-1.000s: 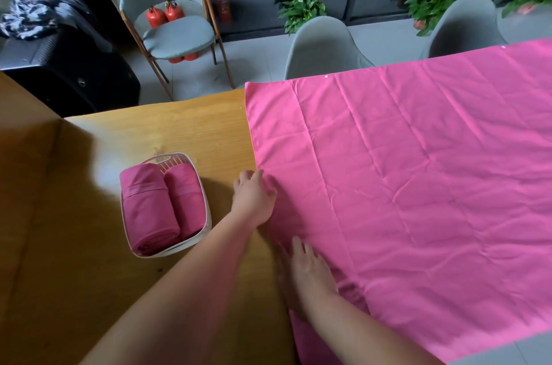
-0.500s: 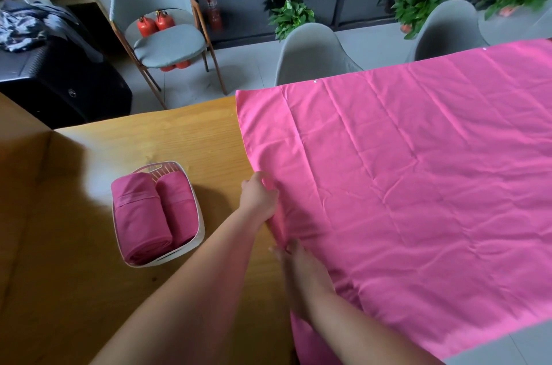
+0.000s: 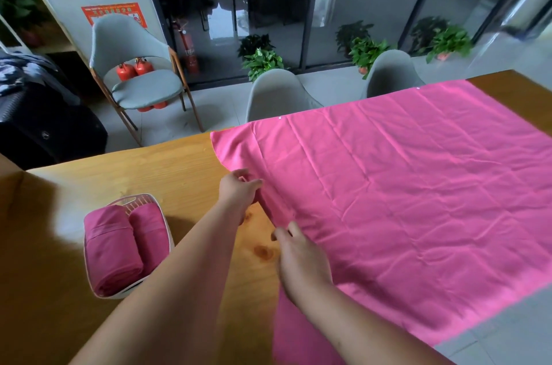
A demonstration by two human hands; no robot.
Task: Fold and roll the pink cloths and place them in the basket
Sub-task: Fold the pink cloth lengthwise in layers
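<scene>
Cloth: large pink woven cloth [image 3: 403, 200], rectangular and finely creased, spread flat over the right part of the glossy wooden table [image 3: 134, 179]; near edge overhangs the table side.
Left hand: left hand [image 3: 237, 193] pinches the cloth's left edge, a small fold raised.
Right hand: right hand [image 3: 301, 260] pinches the same edge, nearer the person.
Basket: white slotted plastic basket [image 3: 131, 201], left of both hands, holds two rolled dark-pink cloths [image 3: 113, 251] side by side.

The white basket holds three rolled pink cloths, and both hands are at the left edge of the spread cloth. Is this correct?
No. The head view shows two rolled pink cloths in the white basket, not three. The rest is right.
</scene>
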